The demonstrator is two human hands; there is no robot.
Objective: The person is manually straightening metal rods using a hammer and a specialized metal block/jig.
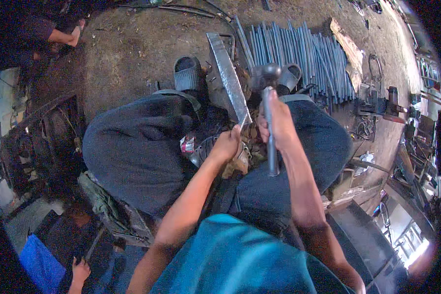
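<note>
My left hand (226, 146) is closed on the narrow end of a long, flat, shiny metal blade (229, 76). The blade points away from me between my feet, its middle over a dark, rounded block (214, 83); whether it touches the block I cannot tell. To the right, my right hand (281, 120) grips a hammer (273, 159) by its grey metal handle. The hammer's dark head (267, 73) is beside the blade, apart from it and seemingly raised.
Many grey metal rods (304, 59) lie side by side beyond my right sandal (291, 76). My left sandal (187, 73) is left of the block. Other people's hands show at the upper left (75, 36) and lower left (81, 269). Metal clutter (389, 105) stands at right.
</note>
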